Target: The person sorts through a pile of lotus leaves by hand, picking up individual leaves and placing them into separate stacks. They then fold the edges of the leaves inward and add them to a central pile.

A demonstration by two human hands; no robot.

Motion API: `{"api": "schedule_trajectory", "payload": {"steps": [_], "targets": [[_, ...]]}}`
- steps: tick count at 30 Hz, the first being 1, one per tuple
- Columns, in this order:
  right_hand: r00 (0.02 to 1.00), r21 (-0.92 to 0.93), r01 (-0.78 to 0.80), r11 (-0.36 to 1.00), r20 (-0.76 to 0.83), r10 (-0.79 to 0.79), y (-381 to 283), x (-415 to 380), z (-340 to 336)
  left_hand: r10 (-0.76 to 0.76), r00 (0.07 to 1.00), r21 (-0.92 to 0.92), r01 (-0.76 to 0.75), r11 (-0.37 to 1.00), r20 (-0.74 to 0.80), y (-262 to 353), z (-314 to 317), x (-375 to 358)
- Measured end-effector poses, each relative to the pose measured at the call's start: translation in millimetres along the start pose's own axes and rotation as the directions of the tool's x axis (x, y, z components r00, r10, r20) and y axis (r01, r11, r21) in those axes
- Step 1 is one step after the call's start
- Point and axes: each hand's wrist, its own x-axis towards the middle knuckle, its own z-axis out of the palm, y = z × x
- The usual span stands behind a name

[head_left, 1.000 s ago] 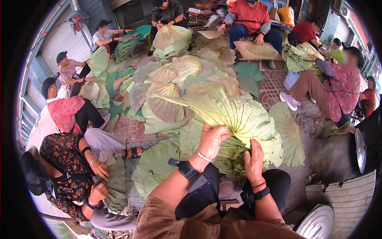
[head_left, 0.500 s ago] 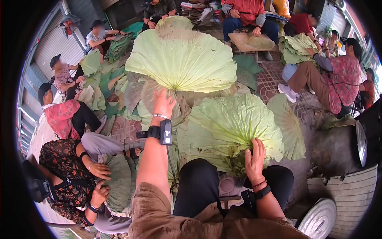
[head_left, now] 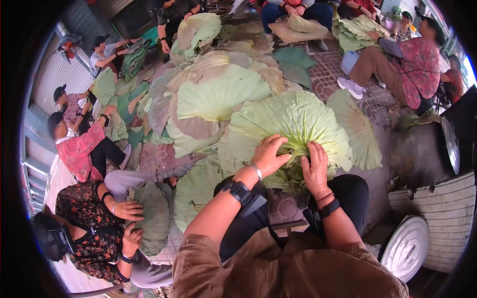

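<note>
A fanned stack of pale green lotus leaves (head_left: 293,116) lies over my knees, its veins meeting at a crumpled narrow end. On the left of that end rests my left hand (head_left: 270,158), open, with thumb and fingers apart on the leaf. Beside it, my right hand (head_left: 315,169) is open too, fingers stretched along the leaf and touching it. Just beyond my left hand, a single light green lotus leaf (head_left: 218,94) tops a spread pile of brownish leaves (head_left: 198,69). The undersides of the leaves at my knees are hidden.
At lower left, a co-worker's hands (head_left: 130,211) hold folded leaves. Other people sit around the pile, one in a red patterned top (head_left: 417,74) at right. A metal lid (head_left: 405,248) and a striped panel (head_left: 442,218) stand close on my right.
My left hand has let go of the large pale leaf at the pile and come back to the stack on my knees. That leaf now lies on the pile. My right hand stays at the stack.
</note>
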Motion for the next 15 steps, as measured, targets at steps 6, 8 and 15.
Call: {"api": "schedule_trajectory", "payload": {"steps": [6, 8, 15], "targets": [[0.999, 0.027, -0.017, 0.999, -0.029, 0.018, -1.6, -1.5, -1.8, 0.031, 0.999, 0.11, -0.029, 0.994, -0.014, 5.4, 2.4, 4.0], [0.998, 0.047, -0.004, 0.999, -0.063, 0.007, 0.5, 2.6, 0.5, 0.076, 0.996, 0.164, -0.066, 0.984, -0.054, 6.2, 0.0, 8.3], [0.993, 0.141, -0.052, 0.989, -0.093, 0.066, -0.1, 8.0, -6.9, 0.039, 0.997, 0.084, -0.044, 0.995, 0.063, 13.4, -7.1, 14.5]]}}
